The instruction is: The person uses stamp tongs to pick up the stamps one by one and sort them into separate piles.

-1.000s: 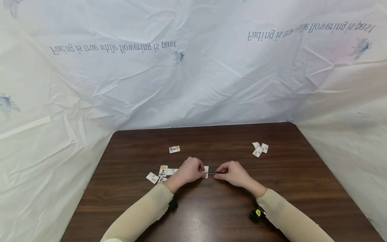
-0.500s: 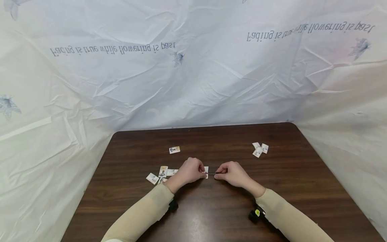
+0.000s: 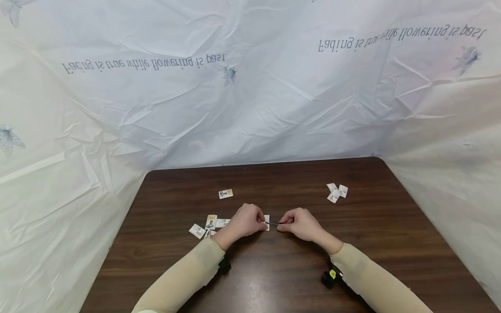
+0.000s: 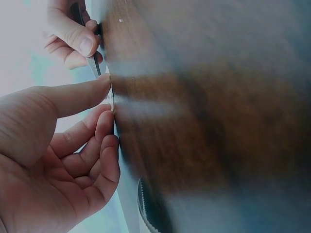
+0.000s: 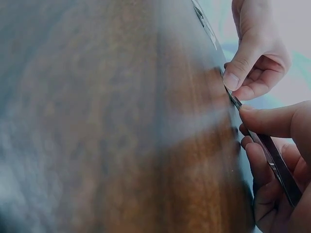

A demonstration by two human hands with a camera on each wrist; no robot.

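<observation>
In the head view my left hand (image 3: 246, 220) is low over the table, its thumb and fingertips at the left side of a small printed paper card (image 3: 267, 222). The left wrist view shows that thumb and index finger holding the thin card edge close to the tabletop. My right hand (image 3: 303, 224) grips a pair of dark metal tweezers (image 5: 279, 167) between thumb and fingers. The tweezers' tips point left and reach the card beside my left fingertips. Whether the tips pinch anything is too small to tell. My left hand hides part of the card.
Several printed cards, one of them an upright card (image 3: 211, 221), lie left of my left hand, some partly behind the wrist. A single card (image 3: 225, 193) is farther back. Three overlapping cards (image 3: 333, 196) lie at the back right of the brown wooden table (image 3: 391, 243). White sheeting (image 3: 250, 108) surrounds it.
The tweezers have shifted very slightly in angle over the card. Both hands and the other cards stay in place.
</observation>
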